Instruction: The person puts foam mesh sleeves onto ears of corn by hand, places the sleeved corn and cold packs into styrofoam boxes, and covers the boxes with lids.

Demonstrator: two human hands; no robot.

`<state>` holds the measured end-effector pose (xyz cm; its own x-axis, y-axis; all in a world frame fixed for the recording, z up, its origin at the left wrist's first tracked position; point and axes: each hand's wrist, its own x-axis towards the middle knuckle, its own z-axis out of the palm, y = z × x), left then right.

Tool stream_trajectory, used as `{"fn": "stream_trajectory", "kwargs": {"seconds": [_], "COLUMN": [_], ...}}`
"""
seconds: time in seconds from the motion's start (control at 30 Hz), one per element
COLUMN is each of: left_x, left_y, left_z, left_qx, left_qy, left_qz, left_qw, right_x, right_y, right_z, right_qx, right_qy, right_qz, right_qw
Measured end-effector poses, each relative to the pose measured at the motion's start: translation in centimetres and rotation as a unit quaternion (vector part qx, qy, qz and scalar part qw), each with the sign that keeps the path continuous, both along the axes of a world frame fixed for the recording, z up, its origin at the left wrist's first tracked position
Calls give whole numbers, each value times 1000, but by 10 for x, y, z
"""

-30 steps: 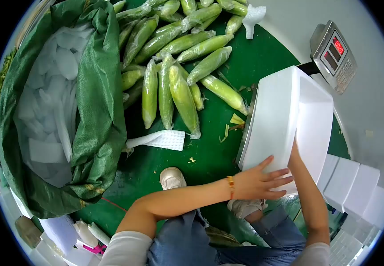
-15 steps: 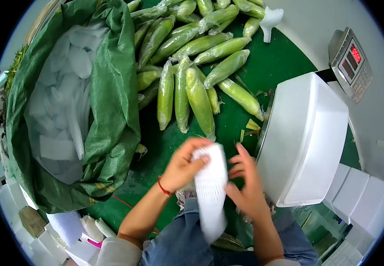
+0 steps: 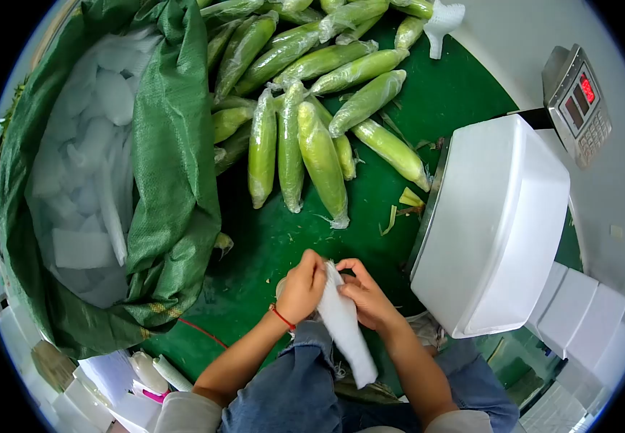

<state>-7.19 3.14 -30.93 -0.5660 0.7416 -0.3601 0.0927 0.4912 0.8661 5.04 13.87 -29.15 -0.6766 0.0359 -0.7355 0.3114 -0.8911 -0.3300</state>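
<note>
My left hand [image 3: 302,287] and my right hand [image 3: 367,291] both grip the top end of a white foam net sleeve [image 3: 346,331], which hangs down over my denim-clad lap. A red cord circles my left wrist. Just beyond my hands, several plastic-wrapped corn cobs [image 3: 319,155] lie in a pile on the green floor mat [image 3: 283,238]. A white foam box [image 3: 496,220] stands right of my right hand on a scale platform.
A big green woven sack [image 3: 168,173] full of white foam sleeves sits at the left. The scale's display head [image 3: 578,105] is at the upper right. More white foam boxes [image 3: 579,317] are stacked at the lower right. Husk scraps [image 3: 403,206] lie by the scale.
My hands left the foam box, picked the foam net sleeve off the mat and brought it down toward my lap. The view shifted so the box sits further right.
</note>
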Motion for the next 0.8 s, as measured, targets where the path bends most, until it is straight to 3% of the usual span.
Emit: {"fn": "stream_trajectory", "kwargs": {"seconds": [0.03, 0.1, 0.2, 0.23, 0.3, 0.33, 0.37, 0.43, 0.47, 0.5, 0.53, 0.57, 0.6, 0.63, 0.7, 0.73, 0.77, 0.8], "left_x": [-6, -10, -12, -12, -9, -10, -6, -21, -33, -42, -56, -56, -59, -63, -59, -63, -64, -60], "left_y": [5, 5, -3, -6, -13, -19, -20, -8, 2, 18, 30, 37, 49, 56, 51, 43, 31, 19], "left_z": [-2, -2, 3, -1, -14, -15, -15, -18, -21, -27, -29, -69, -62, -58, -68, -40, -8, 25], "left_qx": [65, 92, -8, 26, 93, 35, 38, 64, 75, 123, 35, 100, 87, 24, 84, 118, 82, 81], "left_qy": [138, 180, -124, -284, -571, -622, -638, -502, -427, -389, -221, 15, 62, -47, -21, -71, -125, -147], "left_qz": [-38, -73, -25, 28, 134, 27, -75, 14, 58, 221, 210, 164, 138, 117, 104, 95, 69, 54], "left_qw": [988, 977, 992, 958, 804, 782, 765, 862, 899, 886, 952, 981, 985, 992, 991, 986, 986, 984], "right_x": [-1, -5, 11, 14, 12, 4, 2, 11, 14, 11, -15, -24, -45, -60, -68, -73, -65, -62], "right_y": [0, 0, -11, -10, -2, 3, 10, 21, 25, 29, 49, 58, 62, 60, 47, 40, 31, 22], "right_z": [0, 8, -28, -30, -29, -29, -22, -48, -70, -87, -59, -79, -77, -85, -72, -57, -31, 6], "right_qx": [-12, -19, 214, 129, -46, -102, -108, -25, 299, 586, 541, 586, 591, 540, 510, 493, 397, 415], "right_qy": [-6, -44, 39, 37, 30, 2, -74, 82, 60, 30, -97, -116, -52, -59, 10, 43, 65, 69], "right_qz": [0, -32, 81, -15, -202, -286, -266, -104, 22, 145, 191, 162, 84, 85, 75, 63, 27, 17], "right_qw": [1000, 998, 973, 991, 978, 953, 955, 991, 952, 797, 813, 785, 800, 835, 857, 867, 915, 907]}}
